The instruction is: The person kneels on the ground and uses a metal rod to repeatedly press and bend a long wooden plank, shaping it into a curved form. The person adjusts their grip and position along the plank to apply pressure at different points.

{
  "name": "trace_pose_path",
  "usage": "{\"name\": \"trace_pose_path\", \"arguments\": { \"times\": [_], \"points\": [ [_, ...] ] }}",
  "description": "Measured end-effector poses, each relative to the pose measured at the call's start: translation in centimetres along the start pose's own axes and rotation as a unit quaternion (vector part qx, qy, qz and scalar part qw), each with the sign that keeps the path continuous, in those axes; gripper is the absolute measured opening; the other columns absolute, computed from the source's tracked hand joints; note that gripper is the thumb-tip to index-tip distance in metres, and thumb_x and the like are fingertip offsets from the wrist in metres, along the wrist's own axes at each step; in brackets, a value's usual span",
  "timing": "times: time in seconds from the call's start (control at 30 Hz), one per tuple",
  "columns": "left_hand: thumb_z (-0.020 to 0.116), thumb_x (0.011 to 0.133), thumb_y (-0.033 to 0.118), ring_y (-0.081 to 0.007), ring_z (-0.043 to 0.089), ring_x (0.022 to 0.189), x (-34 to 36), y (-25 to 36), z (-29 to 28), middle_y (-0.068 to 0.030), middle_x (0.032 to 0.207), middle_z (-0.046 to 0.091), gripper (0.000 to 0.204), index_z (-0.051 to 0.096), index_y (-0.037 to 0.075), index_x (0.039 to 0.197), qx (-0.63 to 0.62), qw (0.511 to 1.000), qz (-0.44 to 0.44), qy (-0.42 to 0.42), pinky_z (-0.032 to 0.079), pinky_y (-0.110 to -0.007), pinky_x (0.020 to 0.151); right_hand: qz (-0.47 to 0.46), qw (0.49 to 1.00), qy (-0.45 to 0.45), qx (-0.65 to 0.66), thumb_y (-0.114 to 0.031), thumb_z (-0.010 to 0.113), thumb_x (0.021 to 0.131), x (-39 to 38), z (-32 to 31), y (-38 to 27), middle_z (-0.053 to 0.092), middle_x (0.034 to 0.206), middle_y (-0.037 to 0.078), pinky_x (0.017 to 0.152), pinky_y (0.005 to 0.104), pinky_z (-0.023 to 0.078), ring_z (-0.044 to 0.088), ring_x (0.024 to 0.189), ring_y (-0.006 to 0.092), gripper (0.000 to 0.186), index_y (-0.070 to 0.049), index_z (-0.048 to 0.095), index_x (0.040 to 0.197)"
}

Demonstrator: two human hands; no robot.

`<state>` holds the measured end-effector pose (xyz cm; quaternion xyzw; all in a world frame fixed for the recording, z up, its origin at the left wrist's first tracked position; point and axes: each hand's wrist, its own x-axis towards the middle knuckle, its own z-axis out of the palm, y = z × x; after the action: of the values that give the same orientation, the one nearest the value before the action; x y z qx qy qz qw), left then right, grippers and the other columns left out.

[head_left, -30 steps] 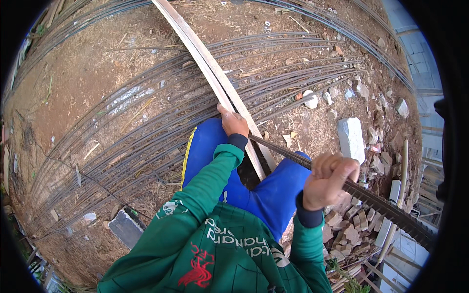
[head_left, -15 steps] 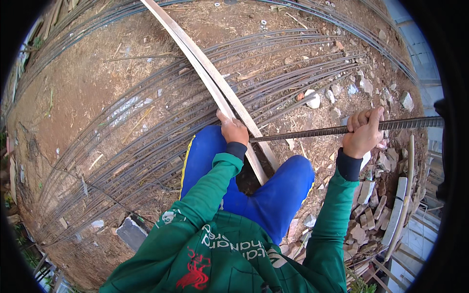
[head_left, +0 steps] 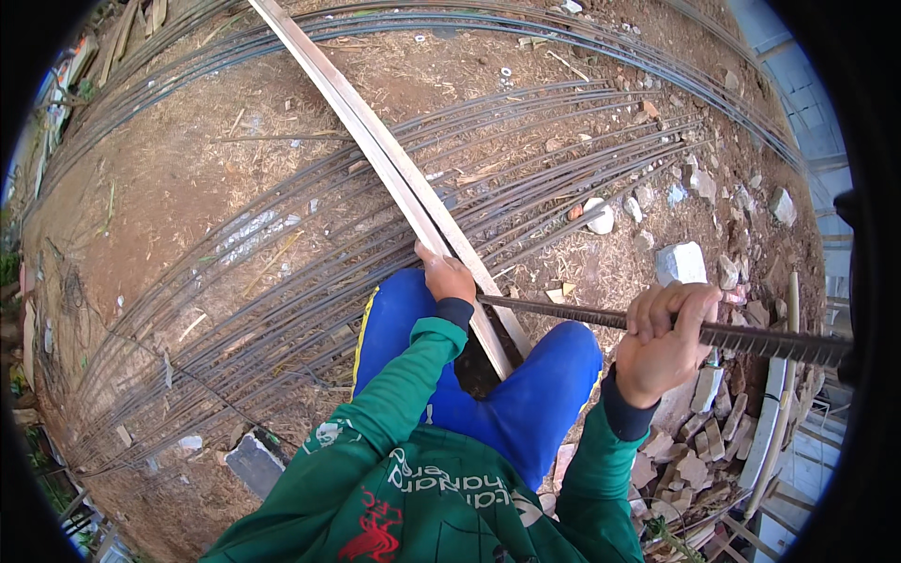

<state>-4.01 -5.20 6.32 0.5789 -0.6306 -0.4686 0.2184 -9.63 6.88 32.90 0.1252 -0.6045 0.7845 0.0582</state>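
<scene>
Steel bar [head_left: 774, 343] runs through the right hand [head_left: 662, 342], fingers curled round it; the left hand [head_left: 450, 280], fingers partly hidden, clasps a wooden plank [head_left: 409, 208] beside the bar's end.

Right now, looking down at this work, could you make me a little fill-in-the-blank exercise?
Between the ribbed steel bar and the pale wooden boards, the right hand grips the ____.
The left hand emerges from a sleeve coloured mainly ____.
The trousers are mostly ____.

Missing words: bar; green; blue.
</scene>
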Motion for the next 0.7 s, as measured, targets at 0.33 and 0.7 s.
{"name": "trace_pose_path", "arguments": {
  "times": [0.33,0.7],
  "points": [
    [0.048,0.080,-0.008,-0.0446,0.063,0.103,0.1,-1.5,-0.9,-0.0313,0.115,0.061,0.072,0.021,0.000,0.146,-0.083,0.996,0.018,-0.015,0.050,-0.045,0.086,-0.148,0.968,-0.203,0.022,-0.023,0.035,0.107,-1.2,2.3,-15.7,0.029,0.057,-0.001,0.039,0.0220,0.027,0.025,0.043,0.0065,0.031,-0.009,0.038,0.080],
    [0.044,0.085,-0.003,-0.0469,0.055,0.116,-5.5,-3.6,-1.5,-0.0336,0.132,0.051,0.072,0.019,0.002,0.152,-0.168,0.983,-0.014,-0.071,0.044,-0.046,0.098,-0.153,0.961,-0.227,0.019,-0.009,0.039,0.101,-2.0,6.0,-16.1,0.031,0.057,-0.002,0.042,0.0225,0.026,0.026,0.044,0.0069,0.023,-0.008,0.038,0.078]
  ]
}}
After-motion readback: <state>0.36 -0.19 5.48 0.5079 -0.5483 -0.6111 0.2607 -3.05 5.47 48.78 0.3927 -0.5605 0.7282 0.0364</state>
